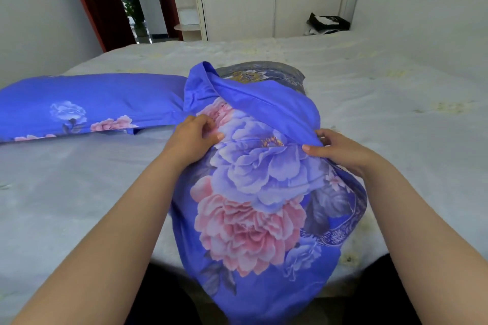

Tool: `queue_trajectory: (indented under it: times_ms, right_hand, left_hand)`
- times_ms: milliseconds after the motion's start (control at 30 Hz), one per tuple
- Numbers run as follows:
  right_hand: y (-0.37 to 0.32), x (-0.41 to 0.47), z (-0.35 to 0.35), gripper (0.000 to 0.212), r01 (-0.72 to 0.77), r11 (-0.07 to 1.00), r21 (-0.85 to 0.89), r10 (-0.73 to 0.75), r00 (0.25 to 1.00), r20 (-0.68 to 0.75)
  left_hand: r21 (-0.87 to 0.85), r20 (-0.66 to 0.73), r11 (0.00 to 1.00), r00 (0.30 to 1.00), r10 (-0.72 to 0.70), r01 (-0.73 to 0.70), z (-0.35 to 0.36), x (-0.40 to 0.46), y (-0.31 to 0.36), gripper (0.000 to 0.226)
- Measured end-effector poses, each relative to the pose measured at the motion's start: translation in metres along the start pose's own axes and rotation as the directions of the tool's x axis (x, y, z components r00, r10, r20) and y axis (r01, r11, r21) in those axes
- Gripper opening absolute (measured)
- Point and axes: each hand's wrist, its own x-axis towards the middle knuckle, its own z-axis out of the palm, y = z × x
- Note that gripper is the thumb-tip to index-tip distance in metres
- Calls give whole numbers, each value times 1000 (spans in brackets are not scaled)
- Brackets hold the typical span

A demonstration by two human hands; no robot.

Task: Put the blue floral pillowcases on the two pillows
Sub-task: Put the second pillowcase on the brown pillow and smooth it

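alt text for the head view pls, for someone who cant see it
Two bare hands, left hand and right hand, grip the bunched open end of a blue floral pillowcase drawn most of the way over a pillow on a bed. The pillow's far end pokes out. A second pillow, already covered, lies to the left.

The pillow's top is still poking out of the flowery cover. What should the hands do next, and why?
Probably pull the open edge of the blue floral pillowcase farther away, over the pillow. The left hand and right hand already pinch the fabric on each side, and the pillow's grey patterned far end sticks out uncovered. The finished pillow lies to the left on the bed.
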Motion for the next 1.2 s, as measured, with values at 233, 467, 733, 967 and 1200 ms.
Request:
queue_trajectory:
  times_ms: [233, 467, 733, 967, 1200]
  right_hand:
    - [-55, 19, -37, 32, -205, 868, -453, 282, 953, 110]
    - [-66, 30, -19, 83, 139, 958, -250, -195, 957, -217]
    - [13, -43, 17, 52, 172, 976, -131, -189, 973, -131]
    - [35, -62, 12, 17, 134, 969, -206, -173, 968, -183]
    - [17, -69, 28, 17, 61, 865, -498, -369, 751, -548]
  left_hand:
    - [96, 45, 995, 999, 22, -26, -22, 6, 11, 18]
    - [-29, 23, 995, 995, -95, 95, -12, 4, 3, 17]
    - [-307, -100, 942, 981, -169, 132, 5, -62, -9, 23]
    - [-346, -36, 923, 980, -193, 169, 0, -94, -27, 15]
    - [-135, -241, 981, 956, -169, 139, -8, -85, -16, 11]
